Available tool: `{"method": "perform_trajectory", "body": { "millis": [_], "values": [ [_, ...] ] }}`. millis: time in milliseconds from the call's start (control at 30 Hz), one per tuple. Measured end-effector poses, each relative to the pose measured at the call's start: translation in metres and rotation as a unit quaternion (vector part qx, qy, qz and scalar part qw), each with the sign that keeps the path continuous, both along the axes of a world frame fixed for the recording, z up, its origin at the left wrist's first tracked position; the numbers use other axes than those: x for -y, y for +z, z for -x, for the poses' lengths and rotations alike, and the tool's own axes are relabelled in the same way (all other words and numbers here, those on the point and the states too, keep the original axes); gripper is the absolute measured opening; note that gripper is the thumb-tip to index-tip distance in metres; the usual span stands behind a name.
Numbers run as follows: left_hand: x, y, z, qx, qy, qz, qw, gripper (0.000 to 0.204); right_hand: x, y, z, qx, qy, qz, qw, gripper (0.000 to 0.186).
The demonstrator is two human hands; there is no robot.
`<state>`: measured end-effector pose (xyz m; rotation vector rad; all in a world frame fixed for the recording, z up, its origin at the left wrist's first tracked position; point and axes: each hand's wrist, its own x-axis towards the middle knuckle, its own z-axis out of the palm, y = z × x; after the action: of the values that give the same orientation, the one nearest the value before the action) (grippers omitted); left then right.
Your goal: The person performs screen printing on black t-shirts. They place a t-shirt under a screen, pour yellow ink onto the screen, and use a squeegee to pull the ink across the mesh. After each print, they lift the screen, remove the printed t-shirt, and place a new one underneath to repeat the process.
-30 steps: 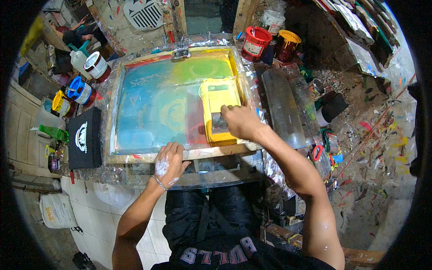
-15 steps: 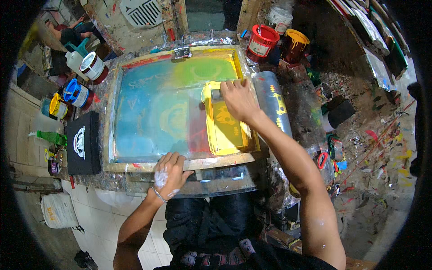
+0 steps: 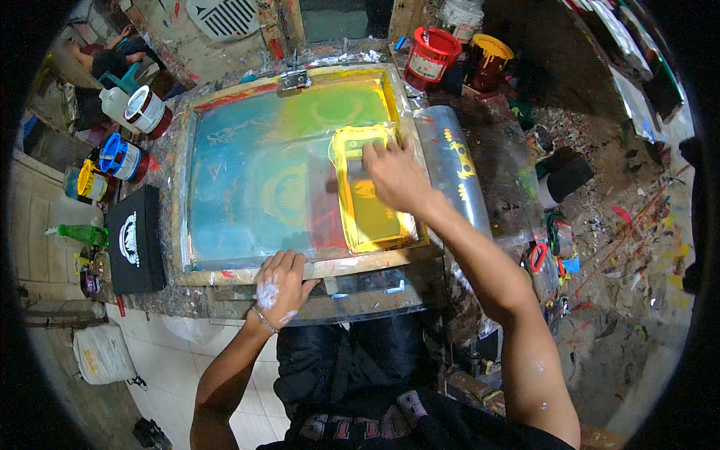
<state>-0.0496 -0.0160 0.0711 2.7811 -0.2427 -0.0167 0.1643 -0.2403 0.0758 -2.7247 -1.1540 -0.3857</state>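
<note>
My right hand (image 3: 394, 176) is closed on a squeegee (image 3: 354, 169) over the yellow-inked rectangle (image 3: 375, 223) in the right part of the screen frame (image 3: 225, 278). The squeegee is partly hidden by my fingers and blurred. The mesh (image 3: 240, 172) shows blue, green and red patches. My left hand (image 3: 279, 289), with white paint on its back, grips the frame's near edge, fingers over the wood. A metal clamp (image 3: 294, 79) sits on the far edge. Right of the frame lies a curved grey surface (image 3: 450, 195) with yellow marks.
Several paint cans stand at the left (image 3: 145, 110) and back right (image 3: 433, 60), beside bottles (image 3: 82, 234). A black folded item (image 3: 135, 240) lies left of the frame. Scissors (image 3: 538, 256) are at the right. A seated person (image 3: 105, 60) is at the far upper left.
My right hand went from low on the yellow rectangle up to its far end, then slightly back toward me. Yellow marks now show on the grey surface. My left hand stays on the edge.
</note>
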Motion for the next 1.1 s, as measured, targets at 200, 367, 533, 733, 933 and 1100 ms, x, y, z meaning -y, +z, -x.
{"method": "perform_trajectory", "body": {
  "millis": [200, 367, 533, 733, 933, 1100],
  "values": [
    [0.002, 0.002, 0.002, 0.016, 0.0, -0.017, 1.0, 0.038, 0.029, 0.015, 0.112, -0.044, 0.008, 0.019, 0.999, 0.023],
    [0.002, 0.028, -0.001, 0.006, 0.0, -0.005, 1.0, 0.04, 0.031, 0.035, 0.13, -0.014, -0.009, 0.021, 1.0, 0.024],
    [-0.024, 0.126, -0.028, 0.061, 0.037, 0.084, 0.994, 0.058, 0.03, 0.108, 0.105, 0.129, 0.012, -0.068, 0.989, 0.061],
    [-0.001, 0.164, -0.054, 0.518, 0.113, 0.091, 0.843, 0.029, 0.011, 0.207, 0.018, 0.233, 0.027, -0.13, 0.963, 0.073],
    [0.162, -0.019, -0.056, 0.115, -0.027, 0.297, 0.948, 0.052, -0.008, 0.273, -0.016, 0.165, -0.012, -0.129, 0.978, 0.08],
    [0.208, -0.05, -0.074, 0.056, -0.108, 0.408, 0.905, 0.056, -0.003, 0.304, -0.022, 0.081, -0.019, -0.136, 0.987, 0.066]
  ]
}}
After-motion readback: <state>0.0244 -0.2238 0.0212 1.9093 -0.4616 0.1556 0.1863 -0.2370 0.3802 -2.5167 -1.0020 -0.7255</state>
